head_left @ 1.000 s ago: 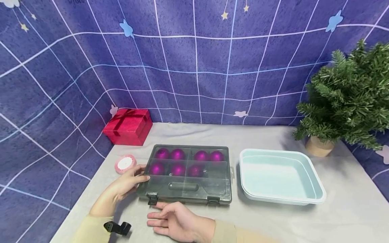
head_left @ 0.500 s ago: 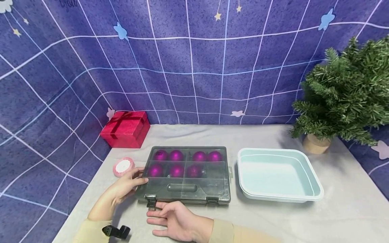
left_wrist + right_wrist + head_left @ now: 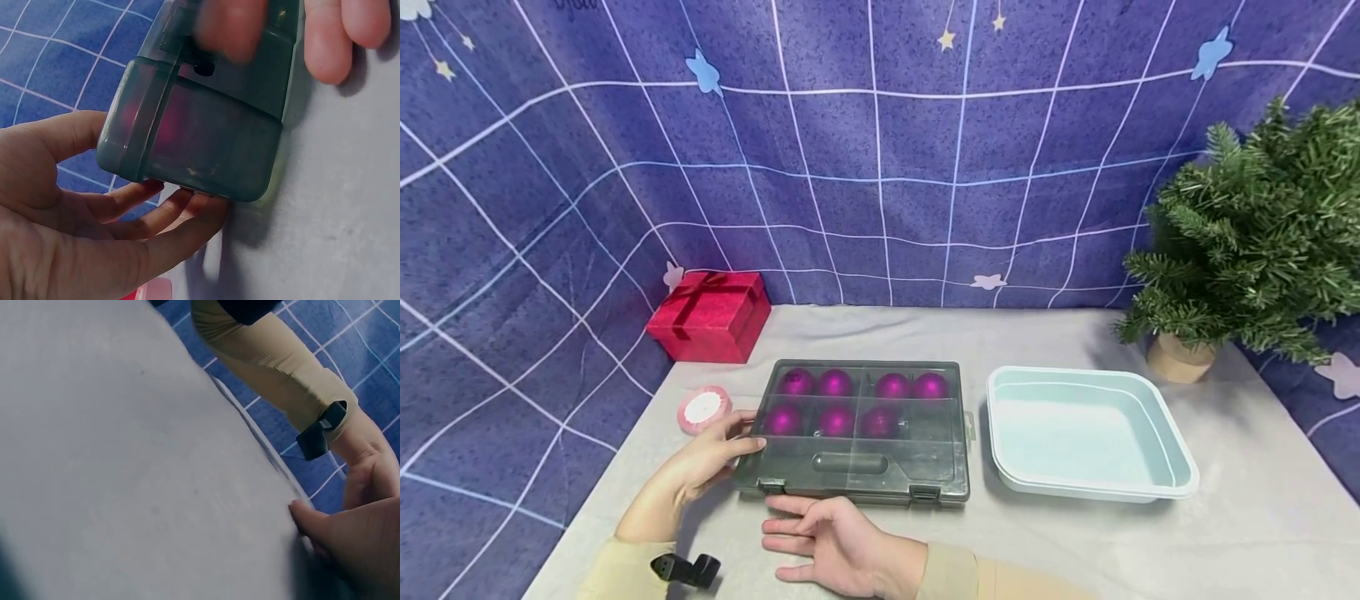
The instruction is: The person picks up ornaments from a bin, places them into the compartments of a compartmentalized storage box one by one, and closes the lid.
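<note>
A flat dark translucent case (image 3: 790,462) lies on the table, with several purple baubles (image 3: 835,383) showing through its lid. My left hand (image 3: 718,454) grips its left end, thumb over the lid edge. The left wrist view shows other fingers (image 3: 181,231) bent along the end wall of the case (image 3: 219,137). My right hand (image 3: 842,546) is palm up before the front edge, fingers spread and fairly straight, the forefinger right below the left latch (image 3: 772,486). That latch sits against the case front, like the right latch (image 3: 924,493).
A pink ribbon roll (image 3: 703,408) lies just left of the case. Behind it sits a red gift box (image 3: 711,317). To the right are a pale blue tray (image 3: 1093,493) and a small artificial fir tree (image 3: 1247,242). A patterned blue cloth (image 3: 917,142) hangs behind the table.
The left latch, which hung out from the case front over my right fingertips, has swung up against the case. My left hand keeps its grip on the end.
</note>
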{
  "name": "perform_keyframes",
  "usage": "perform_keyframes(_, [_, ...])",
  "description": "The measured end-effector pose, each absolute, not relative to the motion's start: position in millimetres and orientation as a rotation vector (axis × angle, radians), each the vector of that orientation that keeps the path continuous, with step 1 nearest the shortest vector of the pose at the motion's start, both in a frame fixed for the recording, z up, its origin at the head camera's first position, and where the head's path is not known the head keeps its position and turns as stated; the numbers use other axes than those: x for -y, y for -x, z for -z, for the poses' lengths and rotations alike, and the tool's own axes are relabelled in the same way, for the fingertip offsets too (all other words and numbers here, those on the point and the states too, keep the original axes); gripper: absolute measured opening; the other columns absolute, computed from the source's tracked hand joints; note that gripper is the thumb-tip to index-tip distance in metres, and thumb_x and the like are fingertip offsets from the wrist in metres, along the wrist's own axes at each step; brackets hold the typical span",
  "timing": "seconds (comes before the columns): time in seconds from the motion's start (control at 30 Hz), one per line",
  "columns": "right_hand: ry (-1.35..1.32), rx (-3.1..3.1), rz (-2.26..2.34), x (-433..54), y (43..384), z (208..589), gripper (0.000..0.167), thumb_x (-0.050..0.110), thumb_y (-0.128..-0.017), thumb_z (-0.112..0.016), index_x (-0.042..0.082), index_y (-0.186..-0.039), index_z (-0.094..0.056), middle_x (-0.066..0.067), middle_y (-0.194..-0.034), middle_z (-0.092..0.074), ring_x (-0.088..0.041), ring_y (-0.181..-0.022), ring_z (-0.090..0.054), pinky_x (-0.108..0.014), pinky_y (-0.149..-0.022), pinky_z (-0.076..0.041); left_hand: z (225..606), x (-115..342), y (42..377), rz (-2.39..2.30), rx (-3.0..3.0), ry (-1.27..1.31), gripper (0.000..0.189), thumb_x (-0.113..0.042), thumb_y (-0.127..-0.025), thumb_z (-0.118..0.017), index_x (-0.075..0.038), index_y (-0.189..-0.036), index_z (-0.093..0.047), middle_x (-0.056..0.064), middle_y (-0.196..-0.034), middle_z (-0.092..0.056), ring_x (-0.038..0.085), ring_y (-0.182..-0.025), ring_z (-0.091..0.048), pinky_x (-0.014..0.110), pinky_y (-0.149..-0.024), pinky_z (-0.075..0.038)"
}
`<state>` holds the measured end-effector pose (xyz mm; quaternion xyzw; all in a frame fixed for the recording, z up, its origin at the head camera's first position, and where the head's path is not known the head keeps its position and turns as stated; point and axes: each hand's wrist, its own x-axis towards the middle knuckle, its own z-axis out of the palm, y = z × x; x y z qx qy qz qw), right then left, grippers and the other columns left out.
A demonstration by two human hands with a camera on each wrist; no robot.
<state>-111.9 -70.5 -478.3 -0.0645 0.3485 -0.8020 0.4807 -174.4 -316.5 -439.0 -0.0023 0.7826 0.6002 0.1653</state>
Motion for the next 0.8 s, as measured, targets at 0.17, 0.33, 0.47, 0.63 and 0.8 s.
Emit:
perform_keyframes(0.17, [0.257, -0.967, 1.931, 67.2, 112.4, 470.5, 0.069, 0.005, -0.087, -0.042, 0.011, -0.156, -0.043, -0.021, -0.154, -0.042, -0.045, -0.139, -0.039, -0.069, -0.107, -0.028, 439.3, 316.4, 175.9, -1.684, -2.251, 0.008, 0.062, -0.012, -0.097, -0.064, 0.007, -0.148, -0.036, 0.018, -0.129, -0.058, 0.021, -0.102, -0.062, 0.042, -0.086, -0.047])
perform_keyframes(0.33, [0.353, -1.193, 1.898, 67.2, 107.2, 462.4, 0.063, 0.005, -0.092, -0.049, 0.01, -0.155, -0.043, -0.019, -0.141, -0.058, -0.037, -0.127, -0.056, -0.056, -0.102, -0.044, 440.5, 317.4, 174.9, -1.693, -2.247, 0.007, 0.062, -0.012, -0.096, -0.065, 0.007, -0.148, -0.036, 0.016, -0.127, -0.059, 0.02, -0.098, -0.063, 0.04, -0.082, -0.049])
perform_keyframes(0.47, [0.676, -1.593, 1.827, 68.2, 107.2, 450.9, 0.054, 0.001, -0.092, -0.059, 0.005, -0.146, -0.052, -0.011, -0.127, -0.068, -0.024, -0.114, -0.065, -0.034, -0.092, -0.052, 440.5, 317.8, 174.0, -1.685, -2.257, 0.008, 0.063, -0.012, -0.096, -0.065, 0.007, -0.149, -0.036, 0.017, -0.129, -0.058, 0.019, -0.099, -0.063, 0.04, -0.081, -0.05])
perform_keyframes(0.63, [1.291, -2.4, 1.333, 68.2, 117.8, 434.7, 0.052, 0.017, -0.093, -0.064, 0.013, -0.145, -0.053, -0.001, -0.143, -0.057, -0.014, -0.132, -0.051, -0.03, -0.104, -0.044, 440.6, 318.3, 174.3, -1.66, -2.287, 0.006, 0.063, -0.012, -0.096, -0.065, 0.007, -0.148, -0.037, 0.021, -0.134, -0.056, 0.019, -0.104, -0.058, 0.039, -0.08, -0.049])
perform_keyframes(0.8, [1.421, -2.909, 0.667, 75.6, 130.1, 430.1, 0.069, 0.043, -0.095, -0.065, 0.014, -0.153, -0.044, -0.009, -0.161, -0.035, -0.026, -0.15, -0.028, -0.044, -0.114, -0.033, 441.4, 319.4, 176.1, -1.715, -2.211, -0.044, 0.062, -0.01, -0.097, -0.061, 0.01, -0.148, -0.033, 0.022, -0.132, -0.055, 0.019, -0.103, -0.063, 0.037, -0.082, -0.054])
